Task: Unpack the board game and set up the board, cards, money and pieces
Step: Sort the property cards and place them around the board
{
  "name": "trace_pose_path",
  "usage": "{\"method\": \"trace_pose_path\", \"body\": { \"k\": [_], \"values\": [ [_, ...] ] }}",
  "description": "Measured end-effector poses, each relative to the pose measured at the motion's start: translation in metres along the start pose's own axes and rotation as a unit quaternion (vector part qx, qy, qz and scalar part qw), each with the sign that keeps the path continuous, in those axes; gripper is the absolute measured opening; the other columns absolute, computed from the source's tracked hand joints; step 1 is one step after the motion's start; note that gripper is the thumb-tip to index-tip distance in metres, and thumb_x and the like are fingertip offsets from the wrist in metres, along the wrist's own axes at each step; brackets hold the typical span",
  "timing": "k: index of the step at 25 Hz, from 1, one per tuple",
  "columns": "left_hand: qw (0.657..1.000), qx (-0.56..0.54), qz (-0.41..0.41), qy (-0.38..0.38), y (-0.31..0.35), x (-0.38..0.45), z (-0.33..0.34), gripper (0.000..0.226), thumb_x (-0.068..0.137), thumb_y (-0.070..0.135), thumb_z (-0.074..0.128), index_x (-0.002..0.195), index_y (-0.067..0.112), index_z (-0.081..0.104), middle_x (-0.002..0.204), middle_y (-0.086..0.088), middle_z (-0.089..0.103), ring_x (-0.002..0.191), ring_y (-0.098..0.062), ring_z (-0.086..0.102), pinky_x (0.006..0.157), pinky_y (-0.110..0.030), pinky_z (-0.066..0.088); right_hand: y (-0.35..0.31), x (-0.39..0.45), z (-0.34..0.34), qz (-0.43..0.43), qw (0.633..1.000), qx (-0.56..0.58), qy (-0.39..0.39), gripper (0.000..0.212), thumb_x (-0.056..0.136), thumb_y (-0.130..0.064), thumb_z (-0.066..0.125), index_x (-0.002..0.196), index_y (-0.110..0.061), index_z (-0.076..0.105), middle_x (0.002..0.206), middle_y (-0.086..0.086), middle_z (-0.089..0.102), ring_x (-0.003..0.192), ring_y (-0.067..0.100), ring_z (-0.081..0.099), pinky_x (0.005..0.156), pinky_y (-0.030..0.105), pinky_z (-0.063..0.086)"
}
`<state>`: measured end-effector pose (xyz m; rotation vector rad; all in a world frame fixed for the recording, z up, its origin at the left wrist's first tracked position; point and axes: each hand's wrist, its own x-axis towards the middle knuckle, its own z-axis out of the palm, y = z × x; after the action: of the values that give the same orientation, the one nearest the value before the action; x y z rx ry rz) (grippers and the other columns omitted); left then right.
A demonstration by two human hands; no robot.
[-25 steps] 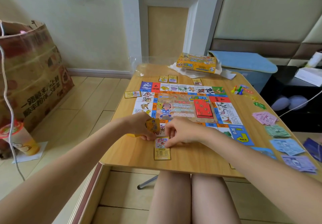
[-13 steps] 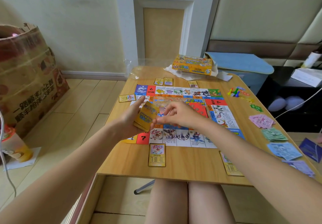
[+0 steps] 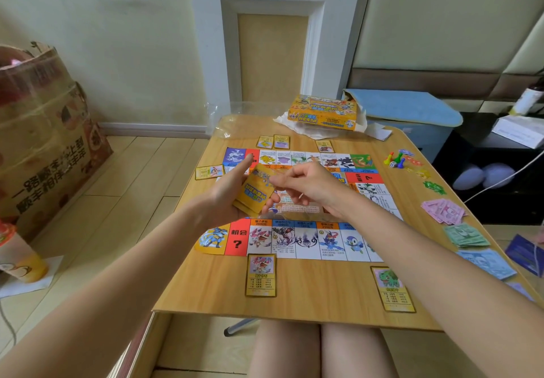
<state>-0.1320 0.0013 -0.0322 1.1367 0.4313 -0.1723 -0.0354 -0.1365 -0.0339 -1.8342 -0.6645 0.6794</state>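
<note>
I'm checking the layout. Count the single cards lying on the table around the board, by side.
Far-side cards: 3
Left-side card: 1
Near-side cards: 2
Total: 6

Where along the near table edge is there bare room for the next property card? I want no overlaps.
Bare wood lies between the pink-creature card and the green-creature card, below the board. More lies left of the pink-creature card, toward the table corner. The right edge is crowded with money stacks.
</note>
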Motion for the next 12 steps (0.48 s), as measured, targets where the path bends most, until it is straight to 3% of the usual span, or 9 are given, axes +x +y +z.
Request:
{"method": "trace_pose_path", "body": {
  "k": [5, 7, 10, 12],
  "values": [
    [0.999, 0.029, 0.014, 0.028, 0.001, 0.005, -0.003, 0.033, 0.097, 0.037, 0.042, 0.103, 0.009, 0.06, 0.084, -0.011, 0.072, 0.068, -0.019, 0.065, 0.06, -0.024, 0.055, 0.002, 0.002, -0.006, 0.004, 0.999, 0.046, 0.024, 0.01, 0.085, -0.014, 0.066, 0.079, -0.007, 0.065, 0.063, 0.003, 0.06, 0.056, 0.011, 0.054, 0.048, 0.019, 0.037],
    [0.998, 0.03, 0.021, 0.041, -0.002, 0.006, -0.004, 0.026, 0.097, 0.029, 0.045, 0.106, 0.009, 0.06, 0.088, -0.008, 0.073, 0.069, -0.016, 0.067, 0.059, -0.022, 0.055, -0.001, 0.003, -0.009, 0.003, 0.999, -0.008, 0.052, 0.009, 0.087, -0.014, 0.064, 0.084, -0.007, 0.068, 0.072, 0.005, 0.065, 0.061, 0.013, 0.056, 0.05, 0.021, 0.04],
    [0.999, -0.007, 0.027, 0.044, -0.005, 0.008, -0.004, 0.028, 0.098, 0.029, 0.043, 0.106, 0.008, 0.059, 0.088, -0.007, 0.074, 0.072, -0.015, 0.069, 0.062, -0.022, 0.056, -0.008, 0.007, -0.008, 0.005, 0.993, -0.068, 0.098, 0.015, 0.088, -0.011, 0.061, 0.093, -0.001, 0.071, 0.081, 0.011, 0.068, 0.065, 0.016, 0.059, 0.054, 0.023, 0.045],
    [0.997, -0.06, 0.034, 0.034, -0.003, 0.01, -0.007, 0.034, 0.099, 0.029, 0.042, 0.11, 0.001, 0.057, 0.097, -0.014, 0.072, 0.085, -0.022, 0.069, 0.075, -0.026, 0.056, -0.011, 0.009, -0.008, -0.015, 0.983, -0.062, 0.171, 0.017, 0.089, -0.011, 0.06, 0.094, 0.002, 0.071, 0.079, 0.013, 0.068, 0.063, 0.015, 0.057, 0.06, 0.026, 0.047]
  ]
}}
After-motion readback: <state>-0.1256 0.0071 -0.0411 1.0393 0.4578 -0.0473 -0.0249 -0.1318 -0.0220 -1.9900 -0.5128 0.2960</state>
